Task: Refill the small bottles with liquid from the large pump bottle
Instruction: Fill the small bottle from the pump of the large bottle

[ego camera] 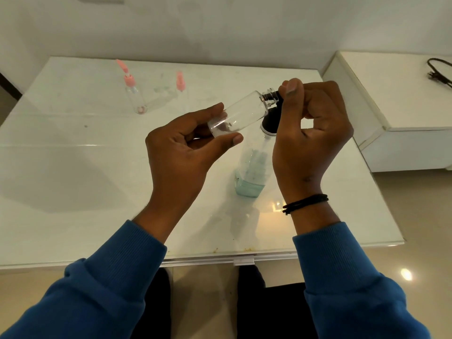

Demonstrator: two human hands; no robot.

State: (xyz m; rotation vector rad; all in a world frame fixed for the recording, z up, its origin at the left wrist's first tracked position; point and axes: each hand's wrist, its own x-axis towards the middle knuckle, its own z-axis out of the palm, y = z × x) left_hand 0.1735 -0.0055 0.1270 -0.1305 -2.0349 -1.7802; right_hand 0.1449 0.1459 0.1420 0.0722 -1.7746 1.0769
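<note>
My left hand (186, 140) grips the base of a small clear bottle (241, 112), held tilted with its open neck up and to the right. The neck meets the black pump nozzle (270, 96) of the large pump bottle (254, 167), which stands on the table with pale green liquid low in its base. My right hand (310, 133) curls over the black pump head, thumb on top; the head is mostly hidden behind it. A little liquid or foam lies in the small bottle's lower end.
A small clear bottle with a pink cap (133, 94) stands at the back left of the white glass table (73, 167). A loose pink spray cap (180, 81) is beside it. A white cabinet (403, 113) with a black cable (440, 72) adjoins on the right.
</note>
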